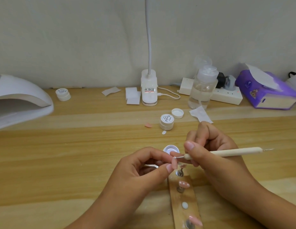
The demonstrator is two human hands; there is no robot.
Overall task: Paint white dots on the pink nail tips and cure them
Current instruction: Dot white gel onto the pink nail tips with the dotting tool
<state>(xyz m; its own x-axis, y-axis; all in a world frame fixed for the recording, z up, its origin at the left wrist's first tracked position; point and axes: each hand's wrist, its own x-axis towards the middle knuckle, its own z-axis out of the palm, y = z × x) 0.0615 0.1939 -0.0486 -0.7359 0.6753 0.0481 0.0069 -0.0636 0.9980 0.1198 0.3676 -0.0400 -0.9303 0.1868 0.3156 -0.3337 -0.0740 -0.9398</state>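
Head view, centre of frame: pink nail tip (174,163) pinched between thumb and forefinger of left hand (144,169), raised just above the wooden table (61,154). Metal point of dotting tool (226,152) touching the tip's upper end, a bead of white on it. Tool's cream handle gripped pen-fashion by curled fingers of right hand (211,151), rear end pointing to the right edge. Open pot (171,148), white inside, just behind the fingertips and partly hidden by them.

Below the hands, running to the bottom edge: wooden strip (177,210) carrying small metal stands. On it, a dotted pink tip (184,184), a white oval pad (184,205) and a plain pink tip (195,220) nearest the bottom.

Above the hands: closed white jar (167,121), loose lid (177,113) just beside it, stray pink tip (148,125) and small white tip (164,132) near.

Far left: white nail lamp (20,98), opening toward the camera, second jar (63,94) to its right. Along the back wall: desk lamp base (149,90), stack of wipes (131,96), clear pump bottle (201,86), power strip (226,95), purple tissue box (266,91) at upper right.
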